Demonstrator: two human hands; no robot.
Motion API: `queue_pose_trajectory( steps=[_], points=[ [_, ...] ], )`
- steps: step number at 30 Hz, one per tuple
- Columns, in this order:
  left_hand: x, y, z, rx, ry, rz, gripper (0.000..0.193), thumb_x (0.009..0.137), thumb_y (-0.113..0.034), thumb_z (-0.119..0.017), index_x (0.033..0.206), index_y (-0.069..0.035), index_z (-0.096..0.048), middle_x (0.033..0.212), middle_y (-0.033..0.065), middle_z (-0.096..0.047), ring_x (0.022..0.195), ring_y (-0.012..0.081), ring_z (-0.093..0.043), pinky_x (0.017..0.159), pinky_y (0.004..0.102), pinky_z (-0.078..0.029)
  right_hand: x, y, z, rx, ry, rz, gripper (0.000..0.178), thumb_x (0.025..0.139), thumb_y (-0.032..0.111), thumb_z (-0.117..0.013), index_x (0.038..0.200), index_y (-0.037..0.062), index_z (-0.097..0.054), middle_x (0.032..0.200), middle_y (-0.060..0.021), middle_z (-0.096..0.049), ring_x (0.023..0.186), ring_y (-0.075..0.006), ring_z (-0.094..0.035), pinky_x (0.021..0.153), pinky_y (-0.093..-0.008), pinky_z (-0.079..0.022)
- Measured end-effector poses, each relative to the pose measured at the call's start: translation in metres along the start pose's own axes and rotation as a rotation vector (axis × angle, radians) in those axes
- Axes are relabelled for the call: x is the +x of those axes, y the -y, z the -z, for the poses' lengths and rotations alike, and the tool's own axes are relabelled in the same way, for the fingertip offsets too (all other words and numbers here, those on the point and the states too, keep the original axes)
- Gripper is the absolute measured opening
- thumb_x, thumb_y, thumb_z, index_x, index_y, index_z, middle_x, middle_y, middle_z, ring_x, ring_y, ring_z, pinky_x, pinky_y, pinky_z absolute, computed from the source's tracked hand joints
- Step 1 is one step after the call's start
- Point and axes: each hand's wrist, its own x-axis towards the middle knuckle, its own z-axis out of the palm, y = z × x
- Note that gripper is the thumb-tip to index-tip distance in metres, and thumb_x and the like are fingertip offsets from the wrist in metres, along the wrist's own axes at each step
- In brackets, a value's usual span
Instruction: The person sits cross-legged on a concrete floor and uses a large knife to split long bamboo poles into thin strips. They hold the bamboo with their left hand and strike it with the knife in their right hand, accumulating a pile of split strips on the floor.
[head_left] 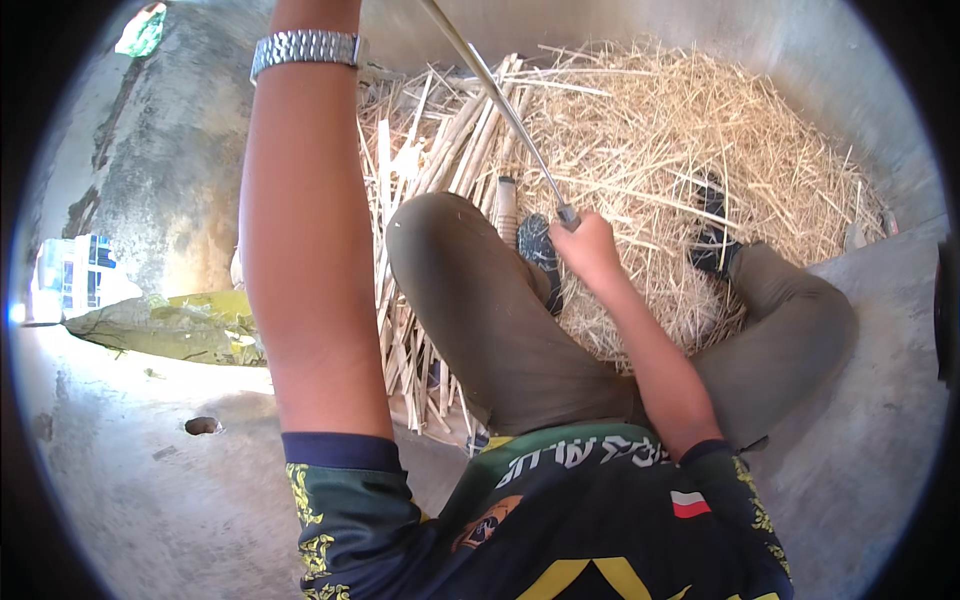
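Note:
My right hand [588, 248] is closed round the grey handle end of a knife [567, 212] in front of my knees. Its thin blade points up and to the left. Along the blade runs a long pale strip [455, 38], which looks like split cane or bamboo and leaves the picture at the top. Whether blade and strip touch, I cannot tell. My left forearm [310, 240], with a metal watch [305, 52] at the wrist, reaches up past the upper edge; the left hand itself is outside the picture.
Pale split strips [430, 150] lie in a bundle left of my feet. A heap of straw-like shavings [700, 120] covers the floor ahead. A ridged light-coloured rod [506, 205] stands beside my dark shoe [537, 245]. Walls close in at the right and back; a yellow-green sack [190, 325] lies left.

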Motion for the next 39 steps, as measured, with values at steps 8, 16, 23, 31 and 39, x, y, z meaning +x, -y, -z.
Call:
queue_pose_trajectory(
  steps=[8, 16, 23, 31, 39],
  points=[
    [-0.001, -0.006, 0.003, -0.021, 0.045, 0.011, 0.063, 0.098, -0.070, -0.039, 0.060, -0.021, -0.025, 0.050, -0.0070, -0.023, 0.038, 0.0091, -0.023, 0.038, 0.0277, -0.016, -0.008, 0.028, 0.037, 0.567, 0.336, -0.260, 0.020, 0.083, 0.010, -0.069, 0.071, 0.0098, -0.053, 0.051, 0.0036, -0.047, 0.037, -0.0060, -0.040, 0.034, -0.0247, -0.032],
    [-0.005, -0.004, 0.004, -0.064, 0.020, -0.010, 0.064, 0.098, -0.070, -0.039, 0.060, -0.021, -0.025, 0.050, -0.0063, -0.023, 0.038, 0.0094, -0.023, 0.038, 0.0276, -0.016, -0.037, 0.051, 0.032, 1.125, -0.084, 0.741, 0.009, 0.091, 0.004, -0.064, 0.082, 0.0018, -0.060, 0.063, -0.0017, -0.058, 0.049, -0.0100, -0.051, 0.051, -0.0250, -0.042],
    [-0.019, -0.016, -0.001, -0.019, -0.006, 0.063, 0.063, 0.099, -0.070, -0.037, 0.061, -0.021, -0.026, 0.050, -0.0068, -0.023, 0.039, 0.0086, -0.023, 0.037, 0.0266, -0.018, -0.007, -0.008, -0.008, -0.008, -0.057, 0.012, 0.022, 0.085, 0.017, -0.063, 0.071, -0.0002, -0.060, 0.056, -0.0054, -0.055, 0.053, -0.0203, -0.056, 0.056, -0.0399, -0.046],
    [-0.020, -0.012, 0.003, -0.117, -0.020, 0.093, 0.062, 0.099, -0.069, -0.038, 0.062, -0.021, -0.027, 0.050, -0.0074, -0.024, 0.038, 0.0077, -0.023, 0.036, 0.0258, -0.019, 0.003, -0.007, 0.033, 1.140, 0.907, -0.411, 0.030, 0.087, 0.010, -0.066, 0.064, 0.0112, -0.047, 0.050, 0.0052, -0.045, 0.037, -0.0048, -0.040, 0.034, -0.0240, -0.034],
    [-0.021, -0.015, 0.007, -0.104, -0.071, 0.064, 0.062, 0.100, -0.067, -0.037, 0.062, -0.019, -0.027, 0.050, -0.0056, -0.027, 0.037, 0.0083, -0.026, 0.035, 0.0263, -0.020, -0.042, 0.059, 0.032, 0.809, -0.205, 0.460, 0.027, 0.092, 0.008, -0.066, 0.070, 0.0096, -0.050, 0.055, 0.0018, -0.050, 0.047, -0.0042, -0.047, 0.044, -0.0247, -0.035]
  ],
)
